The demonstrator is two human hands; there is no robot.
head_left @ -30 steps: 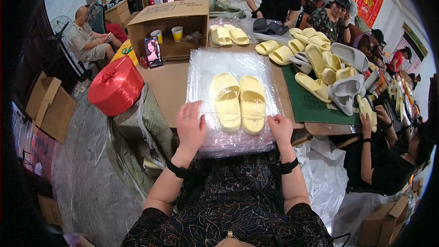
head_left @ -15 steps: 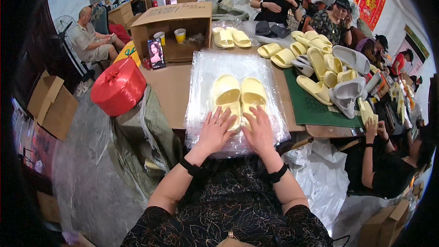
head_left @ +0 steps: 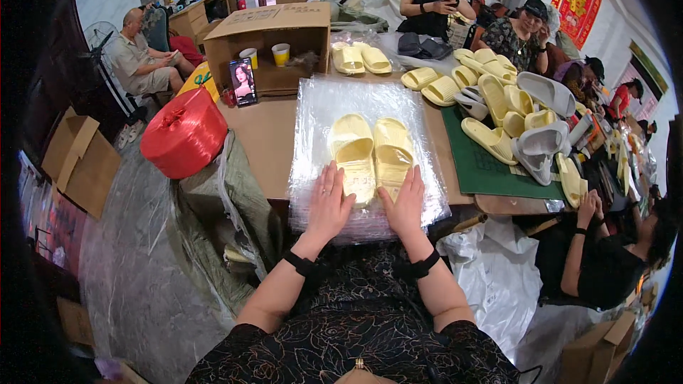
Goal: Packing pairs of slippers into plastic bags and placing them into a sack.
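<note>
A pair of pale yellow slide slippers, the left slipper (head_left: 352,160) and the right slipper (head_left: 393,156), lies side by side on a stack of clear plastic bags (head_left: 313,114), toes pointing away from me. A shine crosses their heel ends; whether they lie inside the top bag, I cannot tell. My left hand (head_left: 329,203) rests beside the left slipper's heel, fingers stretched out. Against the outer side of the right slipper's heel, my right hand (head_left: 404,205) lies with fingers extended. Neither hand grips anything.
A red twine roll (head_left: 183,134) and a cardboard box (head_left: 267,18) with a propped phone (head_left: 242,82) stand to the left. On the right, a green mat (head_left: 466,174) carries piled yellow and grey slippers. A co-worker's hands (head_left: 589,208) hold a yellow slipper nearby.
Both my hands have slid off the slippers' heels to their outer sides. The heels now show more fully. Across the table, a standing person has raised a hand.
</note>
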